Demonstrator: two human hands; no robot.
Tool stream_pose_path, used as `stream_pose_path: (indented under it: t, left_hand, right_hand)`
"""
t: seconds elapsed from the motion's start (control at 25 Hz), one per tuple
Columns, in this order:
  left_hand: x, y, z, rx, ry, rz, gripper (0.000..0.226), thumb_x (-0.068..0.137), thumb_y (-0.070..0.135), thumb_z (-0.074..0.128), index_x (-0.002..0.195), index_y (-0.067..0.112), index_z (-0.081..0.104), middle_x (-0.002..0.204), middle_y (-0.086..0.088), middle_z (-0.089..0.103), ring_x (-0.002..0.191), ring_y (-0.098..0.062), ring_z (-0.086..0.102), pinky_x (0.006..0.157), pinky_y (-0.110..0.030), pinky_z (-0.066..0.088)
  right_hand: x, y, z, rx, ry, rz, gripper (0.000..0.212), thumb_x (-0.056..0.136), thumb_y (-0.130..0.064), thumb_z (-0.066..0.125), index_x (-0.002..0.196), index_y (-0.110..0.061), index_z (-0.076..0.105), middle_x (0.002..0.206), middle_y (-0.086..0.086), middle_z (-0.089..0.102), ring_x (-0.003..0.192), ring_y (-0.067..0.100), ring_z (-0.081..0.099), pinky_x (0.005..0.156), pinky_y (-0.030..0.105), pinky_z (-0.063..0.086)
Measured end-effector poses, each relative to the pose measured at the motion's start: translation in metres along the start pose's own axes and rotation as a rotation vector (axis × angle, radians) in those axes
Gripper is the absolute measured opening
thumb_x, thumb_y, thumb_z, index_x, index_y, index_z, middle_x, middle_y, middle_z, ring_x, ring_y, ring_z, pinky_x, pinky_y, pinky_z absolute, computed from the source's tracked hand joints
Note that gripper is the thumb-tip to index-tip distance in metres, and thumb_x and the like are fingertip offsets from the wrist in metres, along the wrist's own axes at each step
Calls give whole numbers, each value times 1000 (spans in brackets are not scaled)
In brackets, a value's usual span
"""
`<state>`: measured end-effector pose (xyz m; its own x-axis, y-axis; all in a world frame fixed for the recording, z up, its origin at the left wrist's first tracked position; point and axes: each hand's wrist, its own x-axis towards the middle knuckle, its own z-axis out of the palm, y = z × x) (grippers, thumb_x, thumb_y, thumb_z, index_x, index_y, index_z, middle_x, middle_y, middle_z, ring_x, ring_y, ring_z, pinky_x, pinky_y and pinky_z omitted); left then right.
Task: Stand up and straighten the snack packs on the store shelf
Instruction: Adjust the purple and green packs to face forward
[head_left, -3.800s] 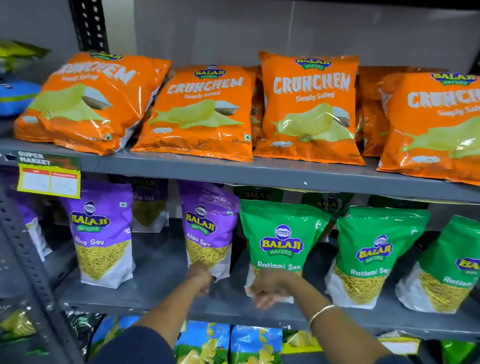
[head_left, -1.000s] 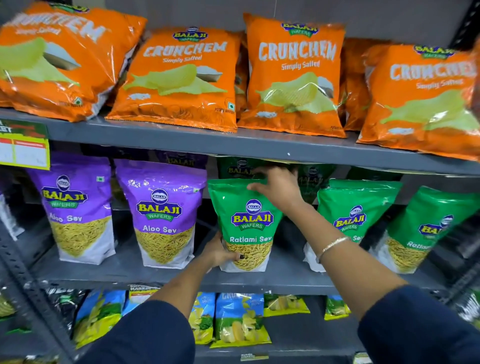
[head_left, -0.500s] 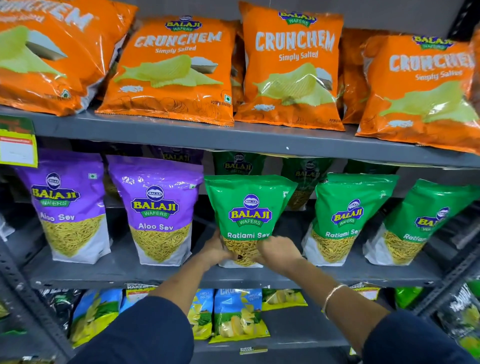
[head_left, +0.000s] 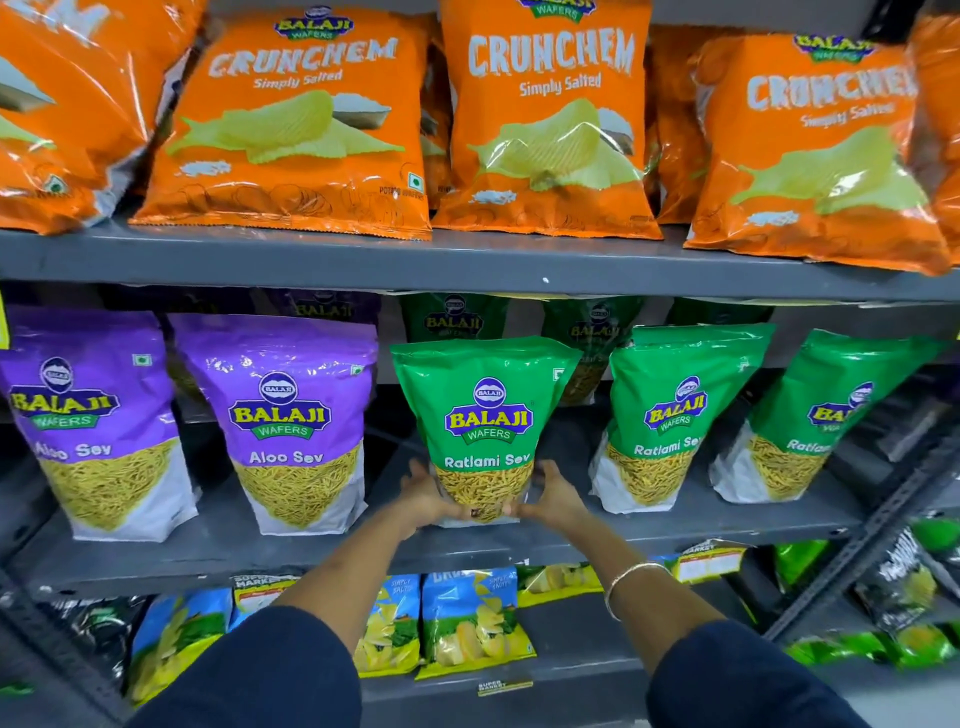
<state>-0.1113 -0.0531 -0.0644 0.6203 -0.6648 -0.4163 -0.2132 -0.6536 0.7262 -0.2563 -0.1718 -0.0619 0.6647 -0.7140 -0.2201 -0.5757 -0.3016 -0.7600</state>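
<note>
A green Ratlami Sev pack (head_left: 487, 415) stands upright at the middle of the grey middle shelf (head_left: 519, 545). My left hand (head_left: 426, 499) cups its lower left corner and my right hand (head_left: 553, 496) cups its lower right corner. Left of it stand two purple Aloo Sev packs (head_left: 291, 421), (head_left: 88, 421), both upright. To the right, two more green Ratlami Sev packs (head_left: 670, 415), (head_left: 815, 415) lean to the right. More purple and green packs stand behind, mostly hidden.
Orange Crunchem chip bags (head_left: 545, 119) lie tilted back on the upper shelf (head_left: 467, 260). Blue and yellow chip packs (head_left: 467, 623) fill the lower shelf. A slotted metal upright (head_left: 883, 530) runs diagonally at the right. Price tags hang on the shelf edge.
My right hand came down from the top of the green pack to its base. Both hands now hold its bottom corners, and the pack stands straighter and faces forward. The view has moved closer.
</note>
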Motion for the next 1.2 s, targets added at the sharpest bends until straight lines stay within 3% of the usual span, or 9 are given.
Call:
stream_pose_path:
  t: [0.12,0.2,0.36,0.52,0.6,0.76,0.96,1.08,1.2]
  left_hand:
    - [-15,25,-10,485,-247,-351,87,79,39,67,144,4,22,147,-14,35,133,-28,43,103,-41,46]
    - [-27,50,1,553,-447,-449,58,91,38,49,131,-3,38,121,-20,55,131,-29,47,107,-40,41]
    - [-15,102,75,330,-439,-15,64,85,36,59,134,6,31,147,-19,38,123,-32,51,105,-46,44]
    - [2,138,146,-4,-73,239,105,69,24,79,147,7,10,151,-5,31,135,-18,35,106,-20,33]
    - [2,143,164,-152,-31,245,91,74,5,74,143,2,14,141,-1,37,122,-8,35,84,-7,30]
    - [7,140,167,-229,193,166,89,70,2,76,141,4,24,138,-14,50,118,-20,48,79,-19,33]
    - [2,144,168,-187,225,148,89,71,7,76,143,8,24,124,-10,59,109,-16,48,82,-24,34]
    - [4,145,168,-178,229,181,91,71,7,77,144,7,23,142,-14,48,129,-27,46,90,-29,38]
    - [5,142,169,-175,256,176,89,70,8,78,142,7,25,138,-15,52,125,-28,50,88,-28,40]
  right_hand:
    - [-10,34,-29,-163,18,172,21,79,-21,70,72,-7,57,51,2,63,50,10,60,62,24,55]
    - [-14,67,-68,-142,11,396,41,85,-14,63,51,-10,40,24,-2,44,22,7,41,34,14,40]
    - [3,119,-147,-226,204,307,17,78,-18,71,82,-14,56,76,6,49,71,19,47,68,37,48]
    - [30,131,-182,138,18,24,101,54,-31,86,134,-5,30,111,1,50,113,22,44,92,42,41]
    - [34,132,-181,220,-30,-36,96,63,-24,83,139,-6,28,129,3,49,124,23,45,98,40,43]
    - [34,123,-183,301,-61,-146,88,69,-13,80,138,-5,25,135,9,47,132,27,43,101,34,42]
    - [10,36,-236,114,618,-507,70,72,-39,73,128,-5,49,122,16,60,114,25,53,103,37,38]
    - [2,-13,-264,-505,425,-508,46,83,-42,60,123,-20,60,109,14,70,110,28,59,106,40,31]
    - [7,-22,-264,-501,360,-425,34,84,-33,61,112,-14,67,114,12,70,111,29,61,94,34,41]
